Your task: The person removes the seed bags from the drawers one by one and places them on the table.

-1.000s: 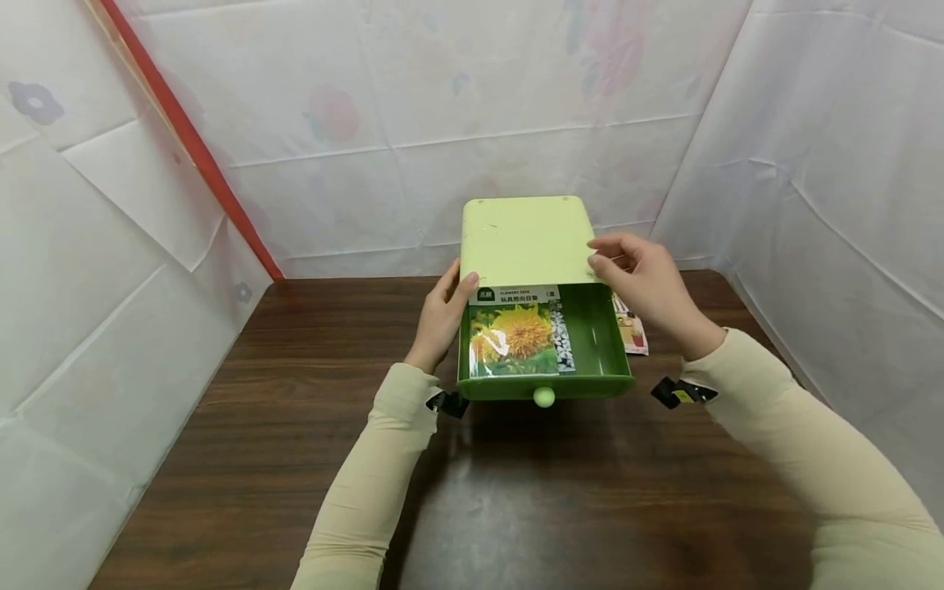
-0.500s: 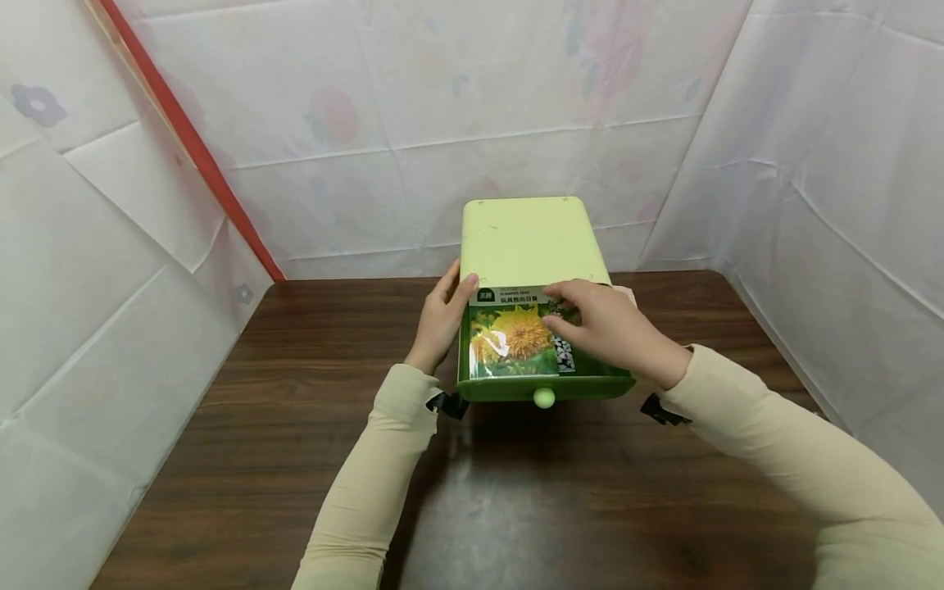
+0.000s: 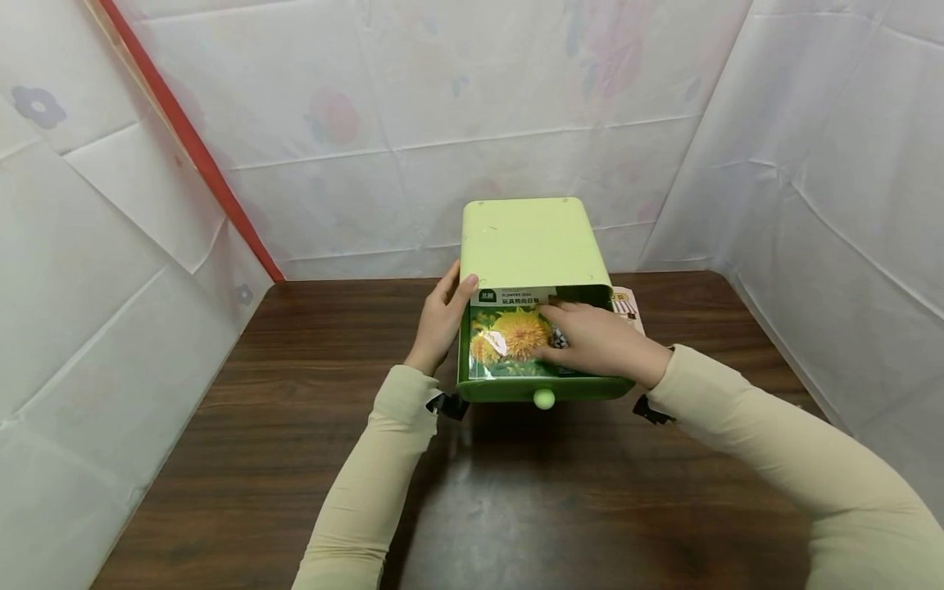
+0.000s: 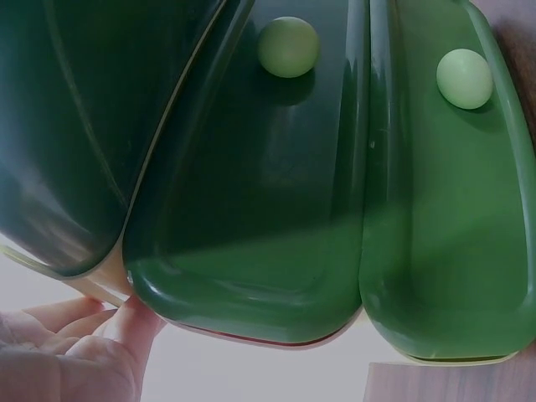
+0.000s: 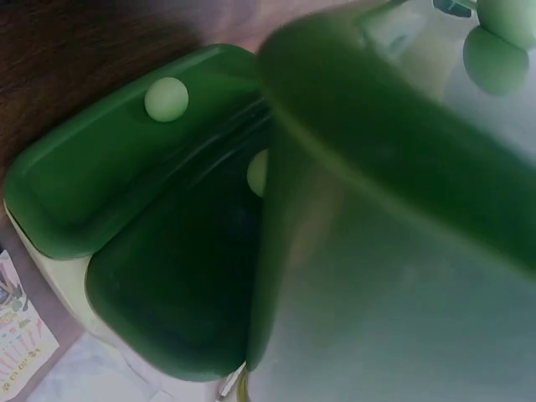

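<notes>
A pale green drawer cabinet (image 3: pixel 533 238) stands on the table, its top green drawer (image 3: pixel 490 392) pulled out. My left hand (image 3: pixel 440 315) rests along the cabinet's left side, thumb at the front upper corner; the left wrist view shows fingers (image 4: pixel 130 331) against that side. Inside the drawer lies a flower seed packet (image 3: pixel 509 336) with a yellow bloom, and a black-and-white patterned edge shows beside it. My right hand (image 3: pixel 601 340) reaches into the drawer, thumb and fingertips spread over the packet's right part. In the right wrist view the blurred drawer front hides this hand.
A pink printed packet (image 3: pixel 625 305) lies on the dark wooden table (image 3: pixel 332 360) right of the cabinet. Lower closed drawers (image 4: pixel 314 159) with round knobs (image 5: pixel 167 100) show in the wrist views. White patterned sheets (image 3: pixel 413 115) stand behind and at both sides.
My right hand has moved left and down from the cabinet's right front corner into the drawer, over the seed packet. The left hand and cabinet have stayed in place.
</notes>
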